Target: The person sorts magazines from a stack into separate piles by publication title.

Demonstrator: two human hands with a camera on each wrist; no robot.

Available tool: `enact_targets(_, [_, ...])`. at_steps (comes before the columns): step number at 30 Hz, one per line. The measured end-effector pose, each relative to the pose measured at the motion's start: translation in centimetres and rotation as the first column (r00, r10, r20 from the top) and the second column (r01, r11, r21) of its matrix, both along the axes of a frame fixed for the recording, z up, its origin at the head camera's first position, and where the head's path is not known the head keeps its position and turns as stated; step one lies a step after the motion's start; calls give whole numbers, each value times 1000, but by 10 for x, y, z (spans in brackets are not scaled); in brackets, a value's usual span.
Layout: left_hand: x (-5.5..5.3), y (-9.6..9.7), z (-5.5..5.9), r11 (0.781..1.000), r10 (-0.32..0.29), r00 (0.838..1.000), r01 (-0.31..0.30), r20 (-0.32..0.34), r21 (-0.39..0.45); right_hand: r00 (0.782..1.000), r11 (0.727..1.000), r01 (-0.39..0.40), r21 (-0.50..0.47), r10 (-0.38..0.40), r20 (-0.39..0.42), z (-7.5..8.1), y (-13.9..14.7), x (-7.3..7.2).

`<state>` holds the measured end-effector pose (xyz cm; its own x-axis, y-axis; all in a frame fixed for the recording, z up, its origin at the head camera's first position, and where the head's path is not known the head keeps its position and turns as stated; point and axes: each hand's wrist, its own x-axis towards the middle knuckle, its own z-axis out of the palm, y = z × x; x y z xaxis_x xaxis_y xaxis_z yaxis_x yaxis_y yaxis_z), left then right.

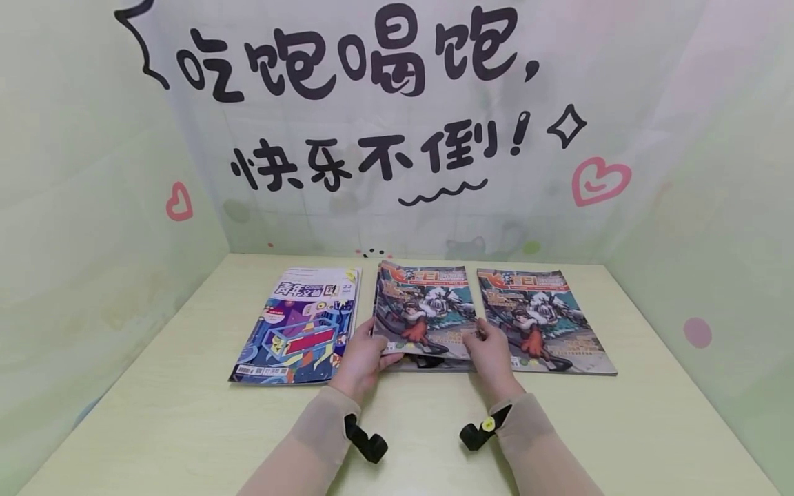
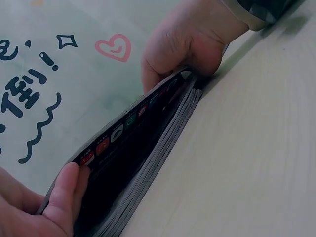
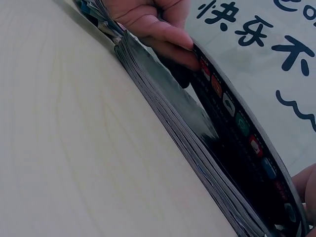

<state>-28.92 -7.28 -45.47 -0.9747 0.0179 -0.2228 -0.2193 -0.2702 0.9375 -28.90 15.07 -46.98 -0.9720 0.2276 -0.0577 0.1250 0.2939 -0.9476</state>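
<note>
My left hand (image 1: 362, 356) and right hand (image 1: 491, 353) hold the near corners of a magazine (image 1: 428, 310) with an illustrated cover and orange title. Its near edge is raised above a magazine stack (image 1: 403, 367). In the left wrist view, the left fingers (image 2: 64, 197) grip the raised edge, fingers showing underneath. The right hand's grip at the other corner is partly hidden. A dark underside with a row of coloured icons (image 3: 242, 123) faces the stack's layered page edges (image 3: 192, 158). The far part of the raised magazine lies over the stack.
To the left lies a purple-and-white magazine pile (image 1: 298, 331). On the right is another magazine (image 1: 546, 320) with the same illustrated cover. All rest on a pale wood table (image 1: 428, 441), with printed cloth walls (image 1: 384, 227) behind and at both sides.
</note>
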Motion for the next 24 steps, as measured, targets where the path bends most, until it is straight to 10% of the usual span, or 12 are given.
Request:
enact_targets(16, [1, 1, -1, 990, 34, 998, -40, 44, 136, 998, 982, 29, -187, -40, -56, 9, 7, 3])
enact_targets(24, [2, 0, 0, 991, 38, 998, -43, 42, 126, 997, 993, 45, -112, -53, -63, 14, 9, 1])
